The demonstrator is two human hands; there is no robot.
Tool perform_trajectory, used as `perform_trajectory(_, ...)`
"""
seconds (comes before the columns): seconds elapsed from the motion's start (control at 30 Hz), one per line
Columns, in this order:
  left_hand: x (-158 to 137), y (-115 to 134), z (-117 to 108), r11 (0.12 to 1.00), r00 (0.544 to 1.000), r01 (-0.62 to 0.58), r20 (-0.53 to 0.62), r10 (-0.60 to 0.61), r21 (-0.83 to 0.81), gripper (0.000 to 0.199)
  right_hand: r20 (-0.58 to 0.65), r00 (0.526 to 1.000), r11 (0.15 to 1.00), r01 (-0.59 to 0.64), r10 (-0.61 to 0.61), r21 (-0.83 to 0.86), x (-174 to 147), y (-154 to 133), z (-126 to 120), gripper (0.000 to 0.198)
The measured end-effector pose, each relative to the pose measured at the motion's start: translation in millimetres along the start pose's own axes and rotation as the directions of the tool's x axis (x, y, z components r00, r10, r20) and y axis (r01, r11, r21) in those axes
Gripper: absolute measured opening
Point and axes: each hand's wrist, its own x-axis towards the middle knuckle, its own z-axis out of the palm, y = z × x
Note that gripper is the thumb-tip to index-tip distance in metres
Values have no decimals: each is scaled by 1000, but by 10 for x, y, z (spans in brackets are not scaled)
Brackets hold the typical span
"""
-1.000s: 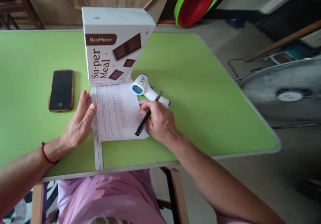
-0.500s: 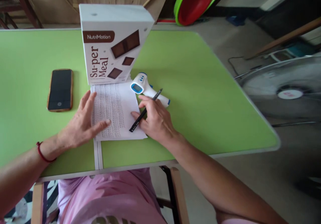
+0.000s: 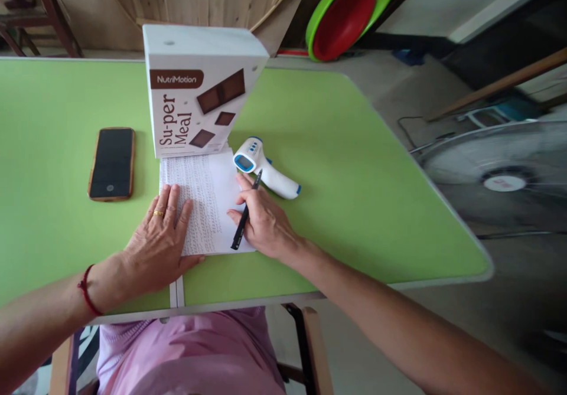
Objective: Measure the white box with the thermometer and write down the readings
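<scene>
A stack of white paper (image 3: 201, 206) covered in rows of handwriting lies on the green table (image 3: 354, 194). My left hand (image 3: 159, 235) rests flat on its left side, fingers stretched out, with a ring and a red wrist cord. In my right hand (image 3: 268, 221) is a black pen (image 3: 241, 227), held between thumb and fingers over the right edge of the paper. Just beyond that hand lies a white and blue infrared thermometer (image 3: 277, 179). At the paper's far edge stands a white NutriMotion box (image 3: 177, 117), hiding part of what is behind it.
A phone (image 3: 112, 165) in a brown-edged case lies left of the paper. Past the table's right edge stands a fan (image 3: 505, 179). Green and red basins (image 3: 343, 23) lean at the back. A chair (image 3: 42, 14) is at the far left.
My left hand has turned from raised and sideways to palm down on the paper. My right hand still holds the pen, slightly shifted. The whole view has tilted a little.
</scene>
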Motion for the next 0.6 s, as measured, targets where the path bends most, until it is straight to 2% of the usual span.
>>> perform_trajectory(0.1, 7, 11, -10, 1000, 1000, 17, 8, -17, 4, 91, -23, 999, 1000, 22, -22, -5, 13, 31, 32, 4)
perform_trajectory(0.33, 29, -56, -28, 994, 999, 42, 1, -42, 103, 88, -131, 978, 987, 161, -163, -23, 130, 137, 195, 8)
perform_trajectory(0.47, 16, -61, -33, 988, 999, 41, -16, -39, 151, 84, -187, 964, 982, 186, -190, -41, 176, 124, 177, 10)
perform_trajectory(0.6, 8, -17, -91, 987, 996, 18, -84, -5, 160, 79, -337, 904, 962, 273, -264, -20, 163, 86, 29, 11)
